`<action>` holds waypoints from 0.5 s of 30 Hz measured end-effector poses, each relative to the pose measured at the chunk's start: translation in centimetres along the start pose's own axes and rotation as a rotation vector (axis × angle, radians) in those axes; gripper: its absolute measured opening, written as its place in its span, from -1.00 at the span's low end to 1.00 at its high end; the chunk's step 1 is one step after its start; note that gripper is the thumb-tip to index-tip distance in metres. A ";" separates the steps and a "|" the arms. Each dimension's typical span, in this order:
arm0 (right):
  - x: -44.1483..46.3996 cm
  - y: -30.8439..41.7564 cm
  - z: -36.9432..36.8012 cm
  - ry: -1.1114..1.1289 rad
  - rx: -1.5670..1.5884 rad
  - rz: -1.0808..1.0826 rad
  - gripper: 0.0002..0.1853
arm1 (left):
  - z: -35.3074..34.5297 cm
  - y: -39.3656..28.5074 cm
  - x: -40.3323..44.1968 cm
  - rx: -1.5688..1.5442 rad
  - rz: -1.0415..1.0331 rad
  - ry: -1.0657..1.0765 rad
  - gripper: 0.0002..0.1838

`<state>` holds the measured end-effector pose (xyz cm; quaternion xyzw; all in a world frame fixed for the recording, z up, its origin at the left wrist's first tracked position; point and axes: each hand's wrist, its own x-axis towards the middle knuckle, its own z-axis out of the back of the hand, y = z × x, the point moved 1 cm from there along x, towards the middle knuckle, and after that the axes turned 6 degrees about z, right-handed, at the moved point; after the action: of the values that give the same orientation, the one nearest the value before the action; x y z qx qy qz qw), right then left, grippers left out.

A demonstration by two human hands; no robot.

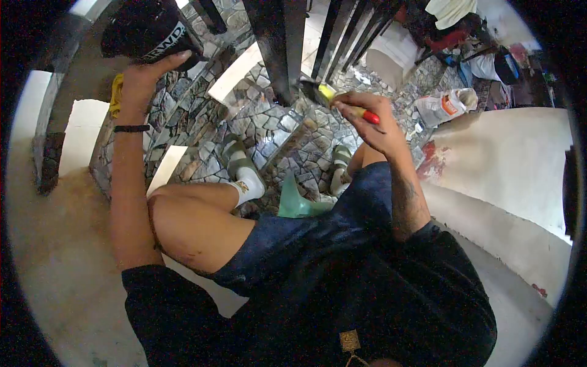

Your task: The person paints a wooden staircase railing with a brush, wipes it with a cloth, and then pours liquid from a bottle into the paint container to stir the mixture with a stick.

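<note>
My right hand [374, 125] is closed round the red and yellow handle of a paintbrush [327, 92]. The dark bristle end points left, close to the foot of a wide black metal post [278, 49]; whether it touches cannot be told. At the upper left, my left hand [145, 82] is raised to a black rounded item [143, 30] with white lettering. Its thumb lies along the lower edge, while the other fingers are hidden behind it. What kind of thing the black item is does not show clearly.
Black railing bars [348, 37] rise beyond the stone-patterned steps [278, 144]. A green plastic stool [296, 202] shows between my legs. A white sack [446, 107] lies by the low pale wall [507, 159] on the right. Clutter fills the upper right.
</note>
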<state>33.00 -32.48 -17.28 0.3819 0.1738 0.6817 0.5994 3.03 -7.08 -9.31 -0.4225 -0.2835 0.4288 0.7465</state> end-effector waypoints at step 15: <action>2.7 6.8 5.4 -0.234 0.165 0.064 -0.77 | -0.3 -0.4 -0.2 0.040 -0.237 -0.059 -0.40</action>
<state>32.33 -32.61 -8.18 0.5121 0.1457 0.6346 0.5602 3.38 -7.48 -9.10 -0.3581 -0.3447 0.3553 0.7916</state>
